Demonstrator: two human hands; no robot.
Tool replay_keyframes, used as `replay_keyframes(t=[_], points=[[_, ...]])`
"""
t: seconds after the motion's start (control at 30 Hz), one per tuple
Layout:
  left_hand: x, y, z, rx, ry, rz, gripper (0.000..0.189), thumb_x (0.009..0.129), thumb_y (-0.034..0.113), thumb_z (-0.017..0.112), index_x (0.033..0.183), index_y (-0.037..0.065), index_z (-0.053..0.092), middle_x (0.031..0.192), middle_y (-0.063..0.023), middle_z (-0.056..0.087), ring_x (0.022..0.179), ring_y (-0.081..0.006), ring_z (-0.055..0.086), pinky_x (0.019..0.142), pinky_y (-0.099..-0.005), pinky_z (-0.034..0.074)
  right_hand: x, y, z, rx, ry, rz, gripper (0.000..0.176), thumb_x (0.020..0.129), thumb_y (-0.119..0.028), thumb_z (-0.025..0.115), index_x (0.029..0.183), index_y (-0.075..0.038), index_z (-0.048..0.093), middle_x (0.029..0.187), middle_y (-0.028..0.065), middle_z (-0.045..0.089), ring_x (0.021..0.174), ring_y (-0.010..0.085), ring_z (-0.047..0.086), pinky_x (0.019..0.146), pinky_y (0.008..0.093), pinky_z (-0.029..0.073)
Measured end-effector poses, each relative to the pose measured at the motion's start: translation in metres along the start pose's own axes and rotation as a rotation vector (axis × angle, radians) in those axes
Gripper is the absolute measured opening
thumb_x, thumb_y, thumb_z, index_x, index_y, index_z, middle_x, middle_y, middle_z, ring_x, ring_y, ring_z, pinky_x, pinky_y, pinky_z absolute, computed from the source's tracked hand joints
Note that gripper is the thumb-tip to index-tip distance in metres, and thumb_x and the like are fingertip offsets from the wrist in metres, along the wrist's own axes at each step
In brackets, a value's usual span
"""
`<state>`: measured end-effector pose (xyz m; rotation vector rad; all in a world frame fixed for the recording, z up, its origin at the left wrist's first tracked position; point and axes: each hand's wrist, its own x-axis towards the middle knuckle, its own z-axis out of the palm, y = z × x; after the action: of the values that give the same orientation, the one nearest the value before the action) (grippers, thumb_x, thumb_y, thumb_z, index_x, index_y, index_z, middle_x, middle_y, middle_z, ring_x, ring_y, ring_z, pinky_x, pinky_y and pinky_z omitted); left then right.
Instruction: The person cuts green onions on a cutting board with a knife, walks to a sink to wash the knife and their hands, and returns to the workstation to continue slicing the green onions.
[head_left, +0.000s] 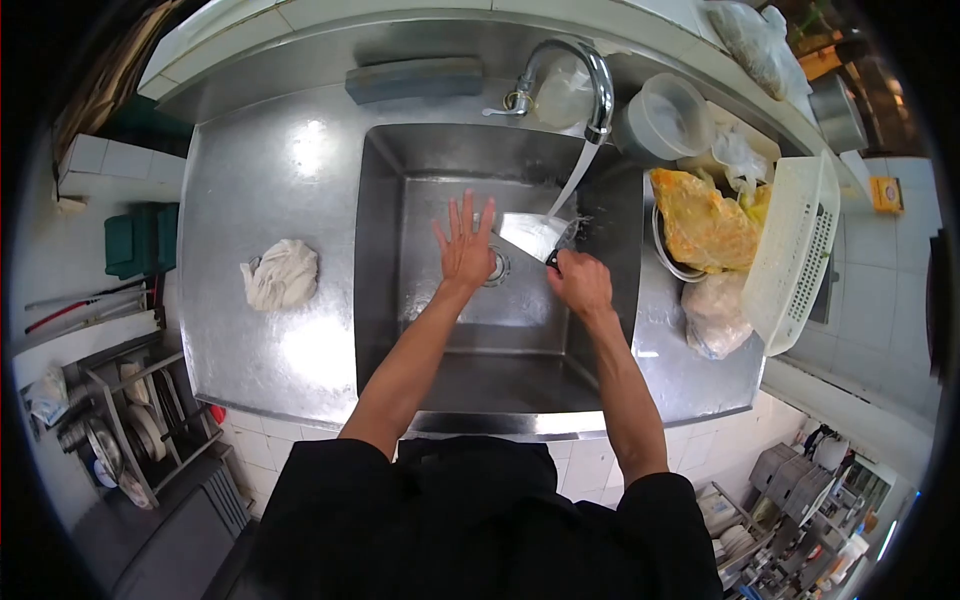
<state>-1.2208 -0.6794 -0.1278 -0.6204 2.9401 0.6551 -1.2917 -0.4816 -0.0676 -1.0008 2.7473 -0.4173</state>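
My right hand point(583, 281) is closed round the black handle of a wide-bladed cleaver point(528, 232) over the sink point(420, 335). Its blade lies broadside up, pointing away and to the left. Water from the curved faucet point(602, 85) runs down onto the blade and splashes off its right side. My left hand point(467, 245) is spread, fingers stretched forward, beside the blade's left edge and over the sink basin. Part of the drain point(498, 268) shows between my two hands.
A crumpled cloth point(281, 276) lies on the left steel counter. To the right stand a clear tub point(668, 118), a bag of yellow-orange food point(705, 220), a second pale bag point(715, 315) and a tilted white basket point(792, 255). A grey block point(414, 79) sits behind the sink.
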Motion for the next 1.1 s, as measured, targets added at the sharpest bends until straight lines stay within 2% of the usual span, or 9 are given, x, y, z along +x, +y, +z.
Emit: replay_keyframes(t=[0.2, 0.37, 0.43, 0.5, 0.67, 0.8, 0.87, 1.0, 1.1], points=[[-0.014, 0.037, -0.012, -0.097, -0.053, 0.303, 0.088, 0.075, 0.018, 0.076, 0.151, 0.024, 0.033, 0.164, -0.0115, 0.006, 0.151, -0.0373, 0.007, 0.114, -0.0688, 0.013, 0.017, -0.012, -0.004, 0.046, -0.14, 0.054, 0.023, 0.078, -0.022, 0.071, 0.091, -0.007, 0.059, 0.087, 0.0139, 0.07, 0.08, 0.0391, 0.067, 0.068, 0.05, 0.054], [0.017, 0.021, 0.021, -0.191, 0.029, 0.452, 0.045, 0.08, 0.012, 0.072, 0.124, 0.014, 0.065, 0.142, -0.0154, 0.051, 0.139, -0.0324, 0.04, 0.11, -0.0555, 0.034, 0.054, -0.015, -0.033, 0.148, -0.282, 0.123, 0.029, 0.08, -0.026, 0.072, 0.1, -0.007, 0.062, 0.096, 0.0164, 0.07, 0.09, 0.0398, 0.068, 0.075, 0.0494, 0.054], [0.034, 0.027, -0.002, -0.54, -0.346, 0.212, 0.03, 0.083, 0.01, 0.07, 0.113, 0.007, 0.068, 0.117, -0.0102, 0.068, 0.117, -0.0264, 0.06, 0.101, -0.0411, 0.044, 0.089, -0.008, -0.035, -0.065, -0.504, -0.097, 0.031, 0.081, -0.026, 0.071, 0.106, -0.008, 0.066, 0.102, 0.0163, 0.071, 0.097, 0.0377, 0.068, 0.079, 0.0485, 0.055], [0.049, 0.022, 0.009, -0.845, -0.307, 0.208, 0.031, 0.083, 0.006, 0.069, 0.114, 0.004, 0.066, 0.11, -0.0088, 0.069, 0.107, -0.0231, 0.062, 0.095, -0.0362, 0.046, 0.129, -0.024, -0.035, -0.371, -0.607, -0.104, 0.037, 0.077, -0.031, 0.07, 0.107, -0.01, 0.071, 0.107, 0.0191, 0.069, 0.104, 0.0359, 0.065, 0.085, 0.0452, 0.053], [0.077, 0.032, -0.007, -1.487, -0.159, -0.043, 0.023, 0.096, 0.015, 0.053, 0.108, 0.0, 0.066, 0.092, -0.0034, 0.069, 0.089, -0.0133, 0.06, 0.083, -0.0292, 0.046, 0.172, -0.021, -0.054, -0.042, -0.547, 0.043, 0.021, 0.071, -0.02, 0.064, 0.082, -0.003, 0.071, 0.087, 0.0175, 0.07, 0.078, 0.0323, 0.069, 0.064, 0.0419, 0.053], [0.082, 0.072, -0.01, -0.746, 0.277, -0.043, 0.027, 0.099, 0.025, 0.049, 0.087, 0.008, 0.066, 0.091, -0.01, 0.071, 0.087, -0.0294, 0.066, 0.073, -0.0403, 0.046, 0.177, -0.004, -0.065, 0.117, -0.899, 0.154, 0.016, 0.069, -0.013, 0.058, 0.076, 0.0, 0.065, 0.063, 0.0129, 0.061, 0.051, 0.0248, 0.059, 0.044, 0.0371, 0.045], [0.077, 0.087, -0.016, -0.634, 0.226, -0.019, 0.029, 0.097, 0.029, 0.05, 0.081, 0.009, 0.064, 0.088, -0.014, 0.069, 0.089, -0.0354, 0.063, 0.079, -0.0453, 0.045, 0.143, 0.01, -0.075, 0.243, -0.834, 0.157, 0.018, 0.071, -0.015, 0.06, 0.079, 0.0, 0.065, 0.06, 0.0133, 0.059, 0.046, 0.0247, 0.056, 0.042, 0.0382, 0.042], [0.08, 0.093, 0.005, -0.346, 0.258, 0.446, 0.03, 0.098, 0.033, 0.046, 0.088, 0.014, 0.068, 0.086, -0.008, 0.068, 0.092, -0.0312, 0.063, 0.099, -0.051, 0.036, 0.076, 0.047, -0.07, 0.425, -0.231, -0.178, 0.03, 0.072, -0.018, 0.061, 0.093, 0.003, 0.066, 0.08, 0.0221, 0.068, 0.077, 0.0359, 0.068, 0.072, 0.0435, 0.052], [0.085, 0.078, -0.002, -0.199, 0.213, 0.737, 0.03, 0.096, 0.037, 0.051, 0.094, 0.015, 0.07, 0.096, -0.0053, 0.068, 0.108, -0.0241, 0.059, 0.111, -0.0524, 0.027, 0.039, 0.052, -0.087, 0.313, -0.352, 0.167, 0.036, 0.07, -0.017, 0.062, 0.099, 0.003, 0.067, 0.094, 0.025, 0.068, 0.096, 0.0396, 0.066, 0.086, 0.0429, 0.05]])
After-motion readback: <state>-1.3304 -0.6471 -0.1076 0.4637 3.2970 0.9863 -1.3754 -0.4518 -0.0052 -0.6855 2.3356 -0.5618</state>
